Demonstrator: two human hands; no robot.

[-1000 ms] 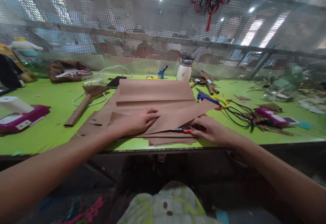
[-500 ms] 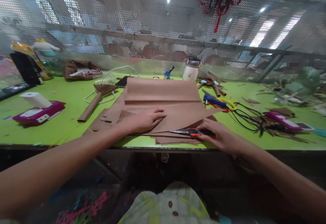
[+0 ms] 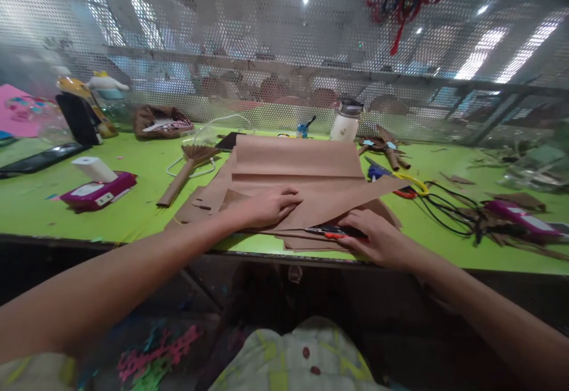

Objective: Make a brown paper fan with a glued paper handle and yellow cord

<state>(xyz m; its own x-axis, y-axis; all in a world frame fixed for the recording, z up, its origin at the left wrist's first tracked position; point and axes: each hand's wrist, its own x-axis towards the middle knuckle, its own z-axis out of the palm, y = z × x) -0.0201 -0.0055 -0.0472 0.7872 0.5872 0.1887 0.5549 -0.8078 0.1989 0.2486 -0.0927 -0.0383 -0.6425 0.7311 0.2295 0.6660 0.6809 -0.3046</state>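
A large sheet of brown paper (image 3: 320, 198), creased across its far part, lies near the table's front edge over other brown sheets. My left hand (image 3: 274, 206) rests on it, fingers stretched out and slightly bent, pressing the paper. In my right hand (image 3: 371, 234) is a pair of scissors with red and black handles (image 3: 335, 236). Their blades point left along the near edge of the sheet, just right of my left hand; how far apart they are cannot be made out. Above my right hand, the sheet's right corner (image 3: 391, 185) sticks up as a slanted flap.
Left stand a rolled paper piece with a pleated top (image 3: 186, 169) and a purple power strip (image 3: 98, 192). Behind are a white bottle (image 3: 345, 121) and a brown bag (image 3: 162, 123). Right lie a blue tool (image 3: 377, 172), yellow-handled scissors (image 3: 420, 185), black cables (image 3: 448, 213) and paper scraps.
My right hand and the scissors have moved a little left along the paper, and its right corner flap stands out farther. My left hand stays on the sheet. The view has turned slightly left.
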